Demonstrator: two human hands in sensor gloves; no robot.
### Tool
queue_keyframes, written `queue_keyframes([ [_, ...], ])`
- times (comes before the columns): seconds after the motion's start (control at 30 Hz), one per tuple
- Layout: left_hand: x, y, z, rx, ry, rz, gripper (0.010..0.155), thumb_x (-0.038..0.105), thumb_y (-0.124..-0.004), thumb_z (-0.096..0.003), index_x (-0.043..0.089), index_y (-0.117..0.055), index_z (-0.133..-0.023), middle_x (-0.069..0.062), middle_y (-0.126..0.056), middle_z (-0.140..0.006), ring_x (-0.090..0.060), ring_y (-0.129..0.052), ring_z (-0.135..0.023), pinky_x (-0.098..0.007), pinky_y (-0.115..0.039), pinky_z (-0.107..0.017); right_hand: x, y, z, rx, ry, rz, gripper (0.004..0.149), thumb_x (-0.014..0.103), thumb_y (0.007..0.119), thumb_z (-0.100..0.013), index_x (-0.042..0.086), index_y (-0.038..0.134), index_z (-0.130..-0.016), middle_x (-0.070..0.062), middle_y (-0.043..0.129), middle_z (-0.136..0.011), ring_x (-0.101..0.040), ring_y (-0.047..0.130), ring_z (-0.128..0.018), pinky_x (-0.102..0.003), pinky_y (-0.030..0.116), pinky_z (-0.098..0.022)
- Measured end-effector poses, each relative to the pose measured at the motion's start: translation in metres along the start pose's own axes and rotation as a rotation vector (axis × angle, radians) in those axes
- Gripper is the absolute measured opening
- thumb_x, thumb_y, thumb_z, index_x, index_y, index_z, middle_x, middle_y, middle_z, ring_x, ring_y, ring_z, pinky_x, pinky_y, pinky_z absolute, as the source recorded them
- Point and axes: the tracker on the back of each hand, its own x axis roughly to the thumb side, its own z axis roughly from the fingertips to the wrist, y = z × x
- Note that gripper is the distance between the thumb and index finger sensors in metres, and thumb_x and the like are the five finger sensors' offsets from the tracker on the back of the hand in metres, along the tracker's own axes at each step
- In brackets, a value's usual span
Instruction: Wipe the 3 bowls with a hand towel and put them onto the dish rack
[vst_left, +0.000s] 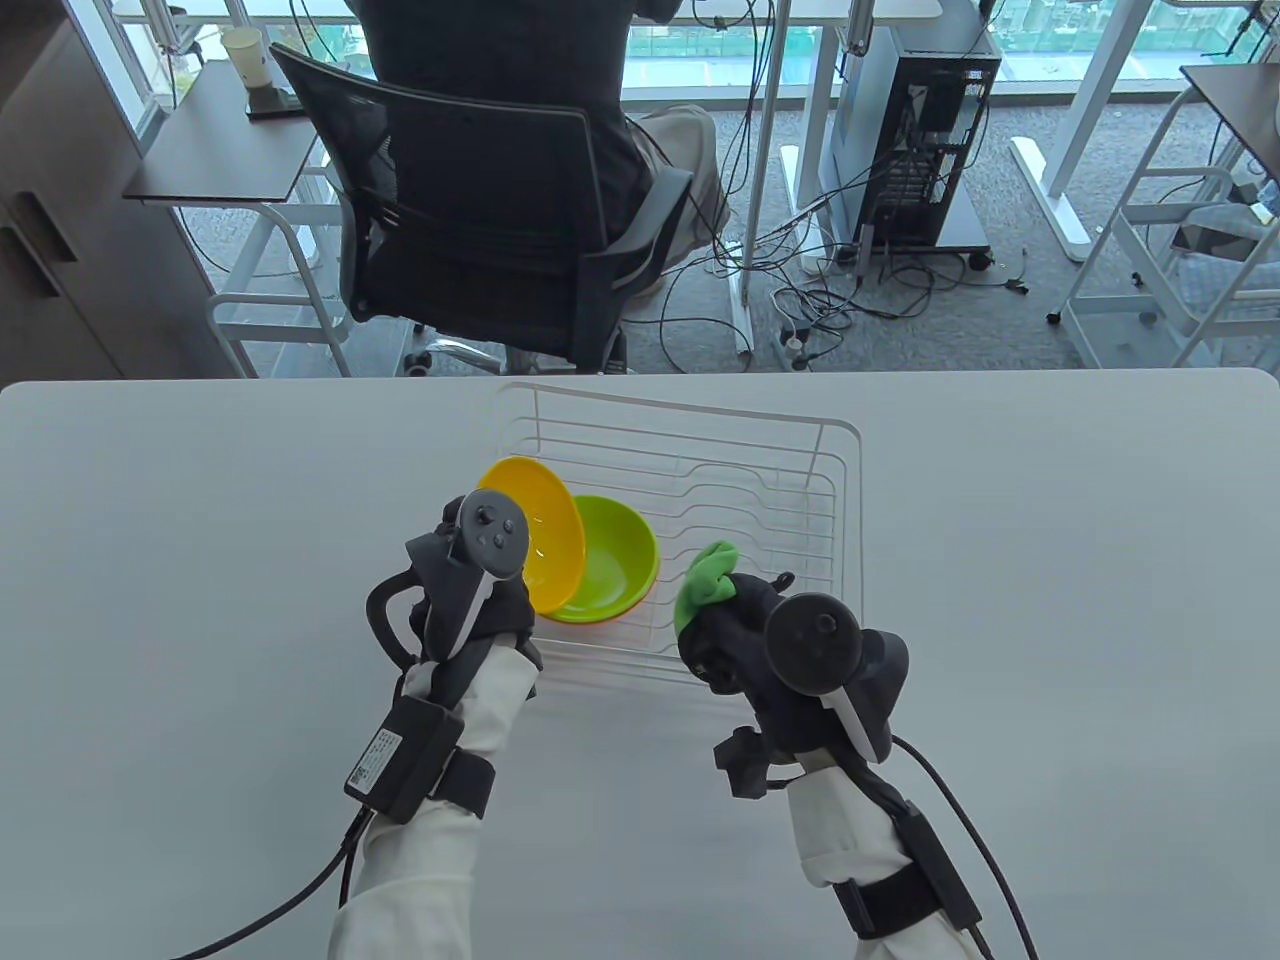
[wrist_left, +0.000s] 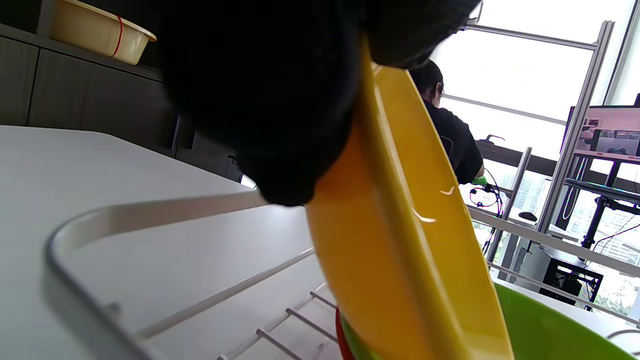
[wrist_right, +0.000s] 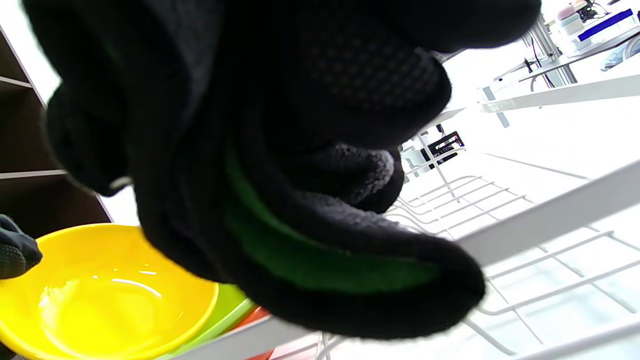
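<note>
In the left hand (vst_left: 470, 610), yellow bowl (vst_left: 535, 535) pinched by its rim, tilted over green bowl (vst_left: 610, 560) in rack (vst_left: 760, 480); towel (vst_left: 705, 585) bunched in right hand (vst_left: 745, 640). Next: lower, release.

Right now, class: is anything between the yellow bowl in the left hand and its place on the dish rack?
Nothing visible blocks it. The left hand holds the yellow bowl tilted over the dish rack, right against the green bowl already there. The right hand, gripping the towel, is off to the side.
</note>
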Motion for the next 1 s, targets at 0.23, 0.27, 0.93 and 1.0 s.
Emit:
queue_keyframes([
  [0.23,0.000,-0.012,-0.004,-0.044,0.023,0.045,0.050,0.024,-0.078,-0.0556,-0.006,-0.073,-0.095,-0.033,-0.096,-0.075,-0.030,-0.115,-0.031,-0.023,-0.100,-0.019,-0.004,-0.006,-0.002,-0.005,0.021,-0.074,0.054,0.044,0.083,-0.041,0.011,0.087,-0.083,-0.008,0.099,-0.051,-0.016,0.100,-0.026,-0.030,0.085,-0.017],
  [0.27,0.001,-0.014,-0.004,-0.051,0.025,0.050,0.050,0.024,-0.078,-0.0556,-0.006,-0.073,-0.095,-0.033,-0.096,-0.075,-0.030,-0.115,-0.031,-0.023,-0.100,-0.019,-0.004,-0.007,-0.002,-0.006,0.023,-0.079,0.054,0.044,0.083,-0.041,0.011,0.087,-0.083,-0.008,0.099,-0.051,-0.016,0.100,-0.026,-0.030,0.085,-0.017],
  [0.93,-0.006,-0.040,-0.009,-0.251,0.061,0.103,0.053,0.024,-0.076,-0.0568,-0.010,-0.071,-0.097,-0.045,-0.092,-0.076,-0.045,-0.111,-0.045,-0.040,-0.096,-0.029,-0.010,-0.012,-0.004,0.013,0.053,-0.160,0.055,0.045,0.083,-0.041,0.010,0.087,-0.084,-0.009,0.099,-0.052,-0.016,0.100,-0.026,-0.030,0.085,-0.018],
  [1.0,-0.008,-0.042,-0.010,-0.270,0.066,0.098,0.054,0.024,-0.076,-0.0570,-0.011,-0.071,-0.097,-0.048,-0.091,-0.077,-0.048,-0.110,-0.047,-0.044,-0.095,-0.030,-0.011,-0.013,-0.005,0.013,0.059,-0.168,0.055,0.045,0.083,-0.041,0.010,0.087,-0.084,-0.009,0.099,-0.052,-0.017,0.100,-0.026,-0.030,0.085,-0.018],
])
